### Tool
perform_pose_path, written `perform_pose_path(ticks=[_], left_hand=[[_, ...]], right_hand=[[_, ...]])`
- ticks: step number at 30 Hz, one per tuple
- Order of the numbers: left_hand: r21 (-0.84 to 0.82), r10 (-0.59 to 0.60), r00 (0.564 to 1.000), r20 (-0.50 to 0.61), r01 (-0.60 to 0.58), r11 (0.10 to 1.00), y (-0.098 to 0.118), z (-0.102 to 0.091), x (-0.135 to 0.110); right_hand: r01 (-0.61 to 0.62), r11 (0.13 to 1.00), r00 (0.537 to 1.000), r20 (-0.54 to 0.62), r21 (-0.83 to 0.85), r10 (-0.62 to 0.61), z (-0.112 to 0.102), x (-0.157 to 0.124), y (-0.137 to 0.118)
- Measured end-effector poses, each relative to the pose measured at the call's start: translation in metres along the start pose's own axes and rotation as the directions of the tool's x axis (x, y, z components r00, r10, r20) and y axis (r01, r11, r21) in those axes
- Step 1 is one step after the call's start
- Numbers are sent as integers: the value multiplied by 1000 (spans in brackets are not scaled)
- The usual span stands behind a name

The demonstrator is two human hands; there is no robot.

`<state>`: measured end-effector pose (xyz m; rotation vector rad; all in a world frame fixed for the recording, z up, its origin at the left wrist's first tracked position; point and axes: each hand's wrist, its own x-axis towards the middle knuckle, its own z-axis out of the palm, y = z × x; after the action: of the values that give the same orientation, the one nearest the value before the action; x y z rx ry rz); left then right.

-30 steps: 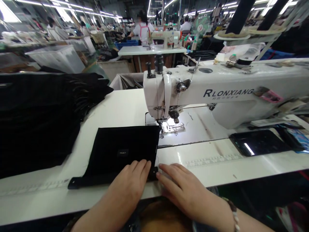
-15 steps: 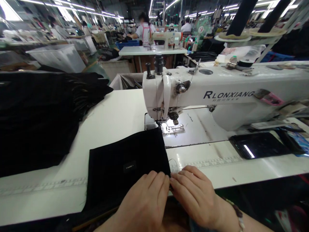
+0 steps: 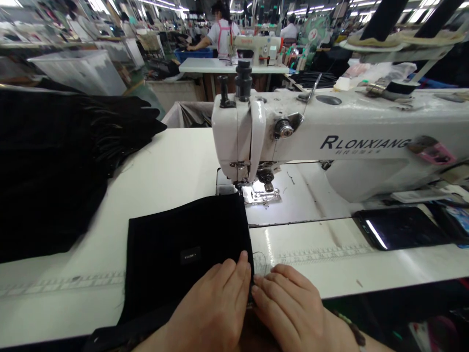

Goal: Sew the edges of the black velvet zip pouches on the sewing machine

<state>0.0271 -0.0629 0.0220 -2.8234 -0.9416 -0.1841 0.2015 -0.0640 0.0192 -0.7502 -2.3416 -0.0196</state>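
Observation:
A black fabric piece [image 3: 157, 249] with a small dark label [image 3: 190, 255] lies on the white table, its far right corner under the presser foot of the sewing machine [image 3: 234, 142]. Along its right edge, near the front of the table, my left hand [image 3: 216, 298] is closed on the cloth, with one finger stretched along the edge. My right hand [image 3: 293, 303] grips the same edge from the right, fingers bent together. The fingertips of both hands are partly hidden by the hands themselves. A loose thread loop [image 3: 261, 259] lies just beyond my right fingers.
A heap of black fabric pieces [image 3: 54, 161] covers the table's left side. On the right lies a dark phone [image 3: 403, 227]. A printed ruler strip [image 3: 322, 254] runs along the front. Behind, a person [image 3: 222, 34] sits near another sewing machine [image 3: 256, 46].
My left index finger has stretched forward along the cloth's edge. My right hand has shifted slightly nearer to me. The view has tilted a little; the fabric's corner stays at the presser foot.

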Motion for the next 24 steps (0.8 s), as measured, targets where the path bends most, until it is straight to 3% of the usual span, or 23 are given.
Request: perform_pose_path(ticks=[11, 18, 24], left_hand=[[-57, -9, 993, 119, 16, 998, -21, 17, 16], [-47, 5, 997, 72, -2, 999, -46, 21, 31], [-83, 10, 1000, 14, -9, 996, -67, 27, 42]], right_hand=[[-11, 998, 986, 165, -67, 22, 15, 12, 17], [97, 983, 920, 391, -155, -29, 21, 31, 40], [161, 971, 927, 366, -178, -86, 29, 46, 61]])
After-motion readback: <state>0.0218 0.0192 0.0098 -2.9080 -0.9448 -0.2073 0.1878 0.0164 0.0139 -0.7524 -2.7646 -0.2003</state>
